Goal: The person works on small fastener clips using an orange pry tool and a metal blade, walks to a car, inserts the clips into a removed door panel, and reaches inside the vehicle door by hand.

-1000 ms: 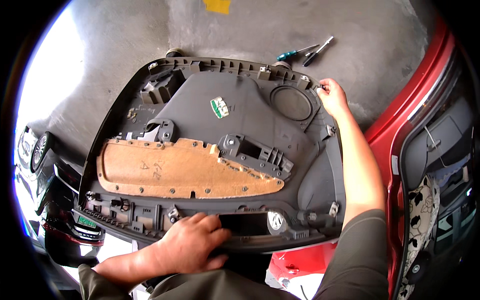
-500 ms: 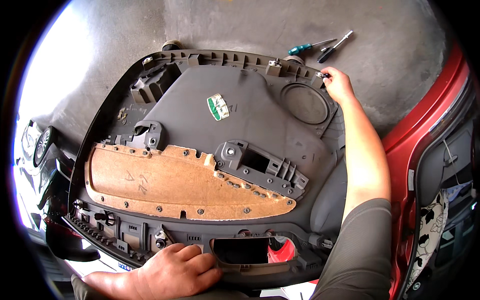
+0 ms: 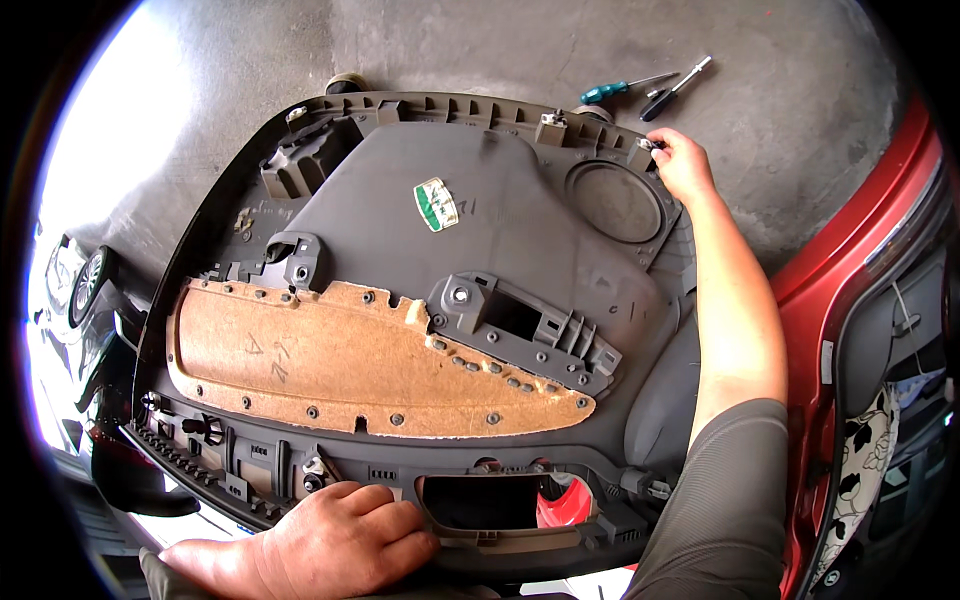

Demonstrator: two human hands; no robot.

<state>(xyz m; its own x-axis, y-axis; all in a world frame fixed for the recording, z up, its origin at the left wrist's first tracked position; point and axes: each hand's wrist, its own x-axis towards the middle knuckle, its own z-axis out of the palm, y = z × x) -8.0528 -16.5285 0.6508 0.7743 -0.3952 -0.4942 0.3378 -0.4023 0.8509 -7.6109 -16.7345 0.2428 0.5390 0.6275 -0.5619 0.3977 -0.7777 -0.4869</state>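
Observation:
A dark grey car door panel (image 3: 380,200) lies with its inner side up, a brown fibreboard sheet (image 3: 320,350) fixed across its lower half. At the panel's near edge, my left hand (image 3: 345,540) is closed over the rim, its fingertips hidden. My right hand (image 3: 684,165) reaches to the far right corner, thumb and fingers pinched on a small clip (image 3: 644,146) with a dark part at my fingertips. Just below that hand is a round speaker cover (image 3: 614,201). A similar pale clip (image 3: 552,119) sits farther left along the far edge.
On the concrete floor (image 3: 480,45) beyond the panel lie a teal-handled screwdriver (image 3: 605,92) and a black-handled driver (image 3: 660,103). A red car's open door frame (image 3: 850,255) stands at the right. Another vehicle's wheel (image 3: 90,285) shows at the left.
The panel appears slightly higher and farther left in the view, and my left hand sits slightly lower left. My right hand keeps its pinch at the corner clip.

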